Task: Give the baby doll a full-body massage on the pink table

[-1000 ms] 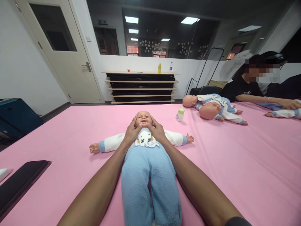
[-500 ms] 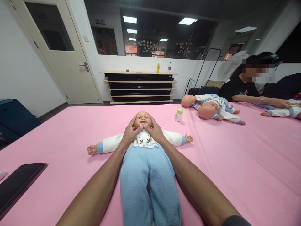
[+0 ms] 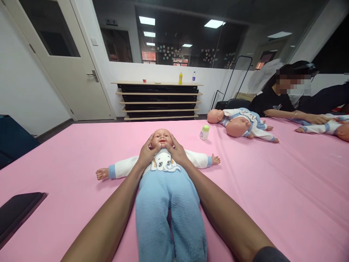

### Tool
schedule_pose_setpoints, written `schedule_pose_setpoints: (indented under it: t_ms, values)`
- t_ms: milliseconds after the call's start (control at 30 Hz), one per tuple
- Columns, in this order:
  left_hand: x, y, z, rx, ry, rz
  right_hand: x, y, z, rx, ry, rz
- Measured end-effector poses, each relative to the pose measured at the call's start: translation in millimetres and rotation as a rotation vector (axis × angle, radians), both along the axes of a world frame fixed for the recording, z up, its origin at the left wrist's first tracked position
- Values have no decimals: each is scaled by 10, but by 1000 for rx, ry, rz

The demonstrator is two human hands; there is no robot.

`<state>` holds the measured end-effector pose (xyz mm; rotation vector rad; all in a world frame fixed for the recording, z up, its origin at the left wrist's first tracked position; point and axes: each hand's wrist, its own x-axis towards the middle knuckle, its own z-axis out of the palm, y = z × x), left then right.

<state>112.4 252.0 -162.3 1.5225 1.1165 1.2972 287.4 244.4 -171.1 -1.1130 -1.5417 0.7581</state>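
Observation:
A baby doll (image 3: 163, 171) in a white top and blue fleece trousers lies on its back on the pink table (image 3: 272, 174), arms spread, head away from me. My left hand (image 3: 146, 153) cups the left side of its face, thumb by the chin. My right hand (image 3: 176, 151) cups the other side, thumb near the mouth. Both hands wrap round the doll's head.
A small white bottle with a green cap (image 3: 204, 132) stands beyond the doll's arm. Two more dolls (image 3: 241, 123) lie at the right, where another person (image 3: 283, 98) sits with a hand on a further doll (image 3: 324, 127). A dark flat case (image 3: 16, 211) lies at the left.
My thumbs have slid in toward the doll's chin and mouth. The view has shifted slightly, so everything sits a little further left.

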Motion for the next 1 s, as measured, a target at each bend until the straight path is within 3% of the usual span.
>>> schedule_pose_setpoints:
  t_ms: [300, 667, 1000]
  values:
    - [11, 54, -18, 47, -7, 39, -10, 21, -8, 50, 59, -32]
    - [26, -11, -12, 15, 40, 38, 3, 15, 3, -43, -56, -28]
    - [24, 16, -19, 36, -17, 68, -11, 23, -14, 11, 4, -70]
